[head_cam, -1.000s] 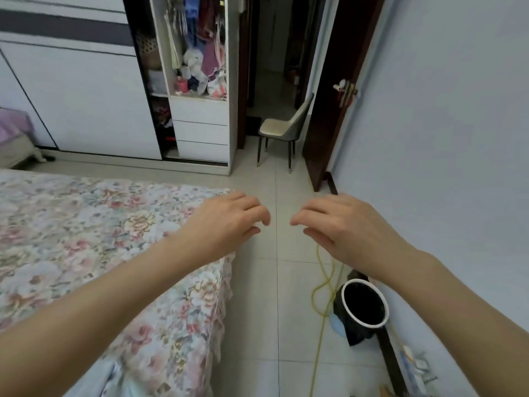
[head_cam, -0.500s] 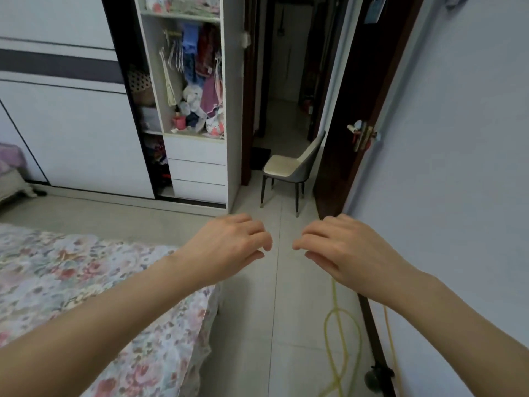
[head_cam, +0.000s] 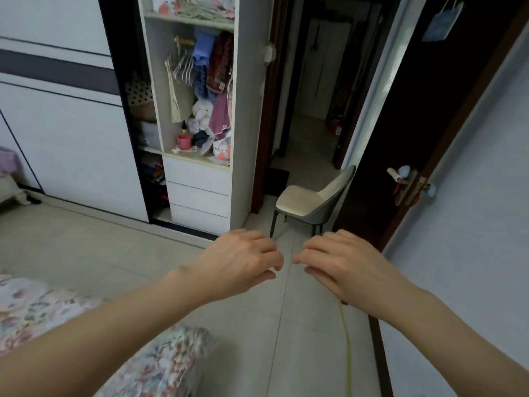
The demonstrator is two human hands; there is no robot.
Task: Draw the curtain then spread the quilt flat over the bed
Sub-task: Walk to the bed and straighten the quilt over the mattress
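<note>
Head view, looking forward and down: floral quilt (head_cam: pixel 160 365) on the bed (head_cam: pixel 34 308), low and to the left of the hands, lying under the left forearm, its corner rounded over the bed's edge; no curtain in sight

Left hand (head_cam: pixel 243 260) and right hand (head_cam: pixel 340 266) raised side by side over the floor (head_cam: pixel 257 325), backs up, fingers loosely curled and relaxed, holding nothing; fingertips nearly meeting, a small gap between them

Just beyond the hands, a chair (head_cam: pixel 312 200) with a pale seat and grey back, standing at the open doorway (head_cam: pixel 315 110)

Beyond and left of the left hand, an open wardrobe (head_cam: pixel 197 110): hanging clothes, hangers, a pink cup (head_cam: pixel 184 142) on a shelf, white drawers below; white sliding panels further left

Right of the right hand, a dark door (head_cam: pixel 423 124) swung open against a pale wall (head_cam: pixel 472 224), handle (head_cam: pixel 406 184) near its edge, a blue bag (head_cam: pixel 439 22) hung high up

Below the right hand, a yellow cord (head_cam: pixel 347 345) trailing along the floor near the skirting
</note>
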